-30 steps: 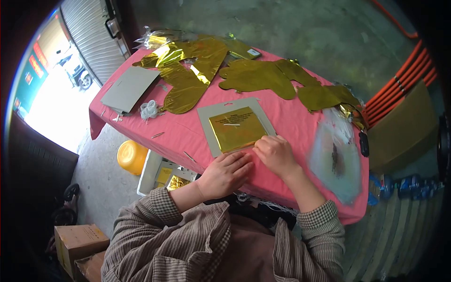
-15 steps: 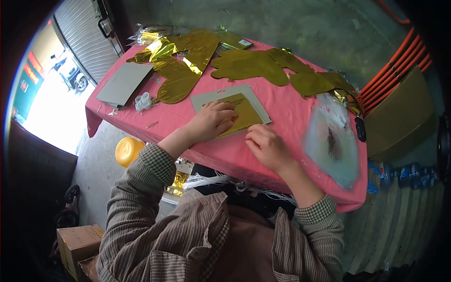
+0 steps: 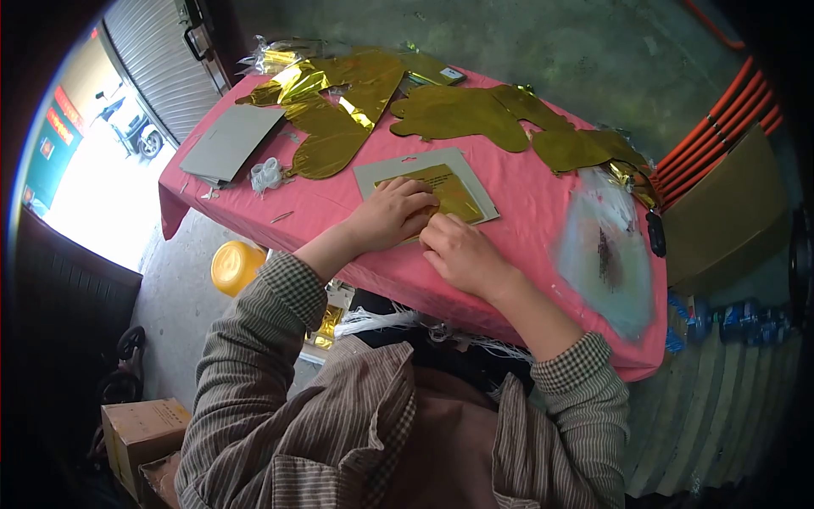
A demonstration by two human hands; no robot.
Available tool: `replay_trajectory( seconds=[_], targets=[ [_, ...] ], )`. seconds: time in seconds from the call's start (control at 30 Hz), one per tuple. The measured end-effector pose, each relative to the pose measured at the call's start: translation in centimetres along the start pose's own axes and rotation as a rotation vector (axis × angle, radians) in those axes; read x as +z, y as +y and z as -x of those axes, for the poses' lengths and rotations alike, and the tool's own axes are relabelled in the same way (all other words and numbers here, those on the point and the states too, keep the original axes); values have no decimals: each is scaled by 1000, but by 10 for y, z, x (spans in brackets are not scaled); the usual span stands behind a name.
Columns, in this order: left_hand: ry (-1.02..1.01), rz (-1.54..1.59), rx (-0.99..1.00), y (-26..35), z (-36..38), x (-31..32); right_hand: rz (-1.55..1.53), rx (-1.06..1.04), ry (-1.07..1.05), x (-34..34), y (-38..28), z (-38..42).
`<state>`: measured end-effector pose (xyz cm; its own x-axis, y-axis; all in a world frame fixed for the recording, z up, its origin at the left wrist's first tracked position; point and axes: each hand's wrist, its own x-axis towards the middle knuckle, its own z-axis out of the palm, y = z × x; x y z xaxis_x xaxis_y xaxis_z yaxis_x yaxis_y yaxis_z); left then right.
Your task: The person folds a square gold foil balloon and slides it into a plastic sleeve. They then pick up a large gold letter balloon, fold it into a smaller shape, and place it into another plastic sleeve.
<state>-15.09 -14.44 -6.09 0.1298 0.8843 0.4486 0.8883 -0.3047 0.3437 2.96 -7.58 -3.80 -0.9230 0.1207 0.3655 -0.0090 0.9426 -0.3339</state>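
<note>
A folded gold foil sheet (image 3: 458,202) with small print lies on a grey card (image 3: 370,175) that has a hanging slot at its top edge. My left hand (image 3: 395,212) rests on the left part of the foil, its fingers bent over it. Close beside it, my right hand (image 3: 462,250) has its fingers curled together at the foil's lower edge; the fingertips of both hands nearly meet. What the right fingers pinch there is too small to make out.
Flat gold foil balloons (image 3: 462,114) spread along the far side of the pink-covered table (image 3: 517,195). Grey cards (image 3: 231,140) and a clear ring bundle (image 3: 266,175) lie left. Clear plastic bags (image 3: 606,254) and a black-handled tool (image 3: 655,234) lie right.
My right hand has moved left and up, from the card's lower right corner to beside my left hand. The view has shifted slightly.
</note>
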Motion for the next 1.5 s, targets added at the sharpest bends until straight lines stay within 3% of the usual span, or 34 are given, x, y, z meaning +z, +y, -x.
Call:
replay_trajectory(
  seconds=[0.3,0.5,0.6,0.7,0.83,0.87,0.97,1.03,1.1,1.17,1.23,1.27,1.33,1.47,1.5],
  targets=[
    [-37,16,-19,-2,1,0,22,83,-185,-4,-4,-9],
    [-36,-22,12,-6,1,4,127,-118,-131,4,-1,-12],
    [-96,-13,-14,-3,1,0,109,-114,-196,2,3,-9],
    [-112,-15,-19,-1,1,-2,-118,-56,-125,-11,7,7],
    [-165,-4,-41,3,-1,-7,-828,368,112,-71,19,60],
    [-164,1,-37,4,-2,-8,-860,442,235,-90,30,80],
    [-173,0,-43,4,-2,-6,-792,380,641,-148,40,122],
    [-100,-19,-20,3,-1,-4,-702,330,730,-162,29,131],
    [-151,4,-7,5,-4,-9,-609,277,815,-165,21,141],
    [-203,25,6,5,-4,-14,-727,282,293,-163,13,150],
    [-212,68,104,5,-3,-18,-1064,409,186,-144,-5,142],
    [-218,69,107,7,-2,-21,-1066,413,192,-136,-6,140],
    [-220,43,147,9,-1,-27,-861,463,-20,-118,-3,136],
    [-152,26,197,19,5,-37,-957,630,-135,-95,-12,123],
    [-142,49,181,23,9,-39,-786,661,-232,-91,-7,122]
  ],
)
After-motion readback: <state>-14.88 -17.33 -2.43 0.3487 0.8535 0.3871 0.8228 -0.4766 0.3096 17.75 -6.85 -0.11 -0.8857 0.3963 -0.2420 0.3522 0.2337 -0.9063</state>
